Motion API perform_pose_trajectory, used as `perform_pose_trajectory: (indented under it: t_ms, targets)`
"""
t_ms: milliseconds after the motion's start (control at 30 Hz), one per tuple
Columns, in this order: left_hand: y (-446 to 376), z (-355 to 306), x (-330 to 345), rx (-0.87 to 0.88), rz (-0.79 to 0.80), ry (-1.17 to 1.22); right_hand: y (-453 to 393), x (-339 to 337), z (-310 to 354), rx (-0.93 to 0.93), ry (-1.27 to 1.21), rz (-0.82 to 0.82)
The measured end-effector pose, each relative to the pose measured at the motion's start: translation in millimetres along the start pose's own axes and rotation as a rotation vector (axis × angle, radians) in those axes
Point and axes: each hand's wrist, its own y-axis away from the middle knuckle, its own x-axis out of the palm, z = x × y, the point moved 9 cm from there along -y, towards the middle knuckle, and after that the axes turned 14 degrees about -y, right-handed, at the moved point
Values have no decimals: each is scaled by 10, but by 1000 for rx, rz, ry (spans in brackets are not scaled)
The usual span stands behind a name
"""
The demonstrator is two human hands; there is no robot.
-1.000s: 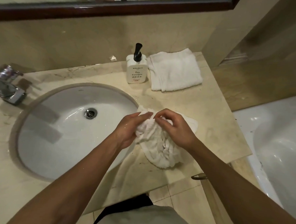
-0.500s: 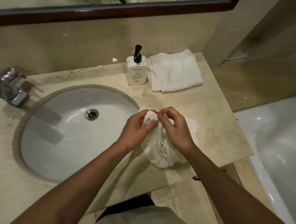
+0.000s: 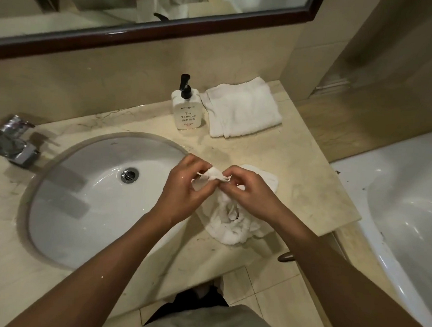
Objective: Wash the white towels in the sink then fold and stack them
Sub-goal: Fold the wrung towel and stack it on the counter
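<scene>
countertop (image 3: pixel 297 167): both hands pinch crumpled towel's (image 3: pixel 231 226) edge.

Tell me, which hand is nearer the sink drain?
Left. The left hand is just right of the sink drain; the right hand is farther right, over the counter.

Bathroom, looks like a hotel one. Evidence: oval undermount sink (image 3: pixel 87 206) set in a beige marble tabletop (image 3: pixel 297 172), chrome faucet (image 3: pixel 13 142) at 9 o'clock, dark-framed mirror (image 3: pixel 167 30) along the wall at 12, white bathtub (image 3: pixel 407 211) at 3. Pump bottle (image 3: pixel 187 111) labelled "Tea Tonique" beside a folded white towel (image 3: pixel 242 109) at 1 o'clock. Tiled floor (image 3: pixel 265 296) below.
</scene>
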Motion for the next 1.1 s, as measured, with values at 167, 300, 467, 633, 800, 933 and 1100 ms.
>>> perform_pose_trajectory:
  t_ms: [167,300,467,633,800,933,1100]
  targets:
    - [-5,-185,162,207,140,-526,21,117,176,-63,182,-19]
    - [-119,-308,95,243,189,-571,-11,108,125,80,307,161]
    - [-331,-576,-461,154,5,-327,-33,-149,31,138,388,222]
    - [-477,-797,-1033,-23,-155,-63,-9,-497,329,35,451,117]
    - [-565,-1000,-1657,50,-421,-58,120,-862,814,-188,447,-65]
    - [-553,-528,-1253,-204,-192,-29,217,-925,618,-163,411,-48]
    - [-216,-151,-529,-247,475,-151,364,-990,414,-81,263,-111]
